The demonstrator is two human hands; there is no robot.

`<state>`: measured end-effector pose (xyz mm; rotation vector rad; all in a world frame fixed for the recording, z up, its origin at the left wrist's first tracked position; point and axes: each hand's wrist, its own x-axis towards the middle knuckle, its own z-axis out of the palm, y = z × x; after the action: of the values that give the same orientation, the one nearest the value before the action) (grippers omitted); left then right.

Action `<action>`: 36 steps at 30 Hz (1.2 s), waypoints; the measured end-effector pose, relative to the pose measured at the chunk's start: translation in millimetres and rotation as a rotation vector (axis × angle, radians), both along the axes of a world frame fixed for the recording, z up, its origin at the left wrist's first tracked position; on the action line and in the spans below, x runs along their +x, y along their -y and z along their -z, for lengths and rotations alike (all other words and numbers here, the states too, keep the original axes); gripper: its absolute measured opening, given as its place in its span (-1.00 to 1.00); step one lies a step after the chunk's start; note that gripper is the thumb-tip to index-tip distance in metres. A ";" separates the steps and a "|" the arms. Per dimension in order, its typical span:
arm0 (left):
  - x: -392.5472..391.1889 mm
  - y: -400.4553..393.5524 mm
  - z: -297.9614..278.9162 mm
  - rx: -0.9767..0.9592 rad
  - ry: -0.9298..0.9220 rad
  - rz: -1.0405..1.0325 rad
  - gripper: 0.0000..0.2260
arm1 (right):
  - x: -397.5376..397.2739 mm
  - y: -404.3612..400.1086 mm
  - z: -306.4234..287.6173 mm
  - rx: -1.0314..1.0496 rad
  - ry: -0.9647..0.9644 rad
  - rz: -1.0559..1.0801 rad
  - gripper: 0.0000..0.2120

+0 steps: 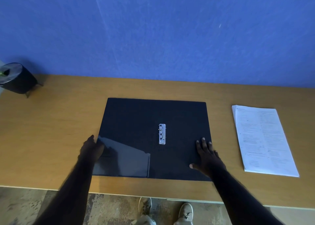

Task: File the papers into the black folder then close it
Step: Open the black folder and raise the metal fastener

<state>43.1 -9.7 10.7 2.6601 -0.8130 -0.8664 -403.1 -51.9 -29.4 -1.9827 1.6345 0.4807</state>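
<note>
Now, right grip (208, 158) splayed flat on black folder (136, 119), left grip (91, 149) at edge, unclear

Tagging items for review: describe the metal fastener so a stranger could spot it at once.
On the wooden table lies an open black folder, beside a white paper stack. At its centre sits the metal fastener, a narrow strip, the only shiny silver thing there.

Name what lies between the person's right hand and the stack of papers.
Head view: just the edge of the folder and a bare strip of table.
</note>
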 end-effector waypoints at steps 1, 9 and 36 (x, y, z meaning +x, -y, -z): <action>-5.8 3.0 -0.3 0.035 0.043 0.021 -0.62 | 0.2 -0.1 -0.1 -0.002 -0.009 -0.003 0.07; -104.2 38.8 19.7 -0.067 -0.055 0.653 -0.31 | 9.0 -0.4 0.5 0.003 -0.033 -0.014 0.05; -163.2 78.6 28.8 0.117 0.082 0.789 -0.07 | 12.2 -1.8 7.0 0.018 -0.039 -0.018 0.03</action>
<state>-120.1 -88.4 -18.1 2.4594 -1.9471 -0.9724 -390.8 -50.1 -36.4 -1.9885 1.6317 0.5424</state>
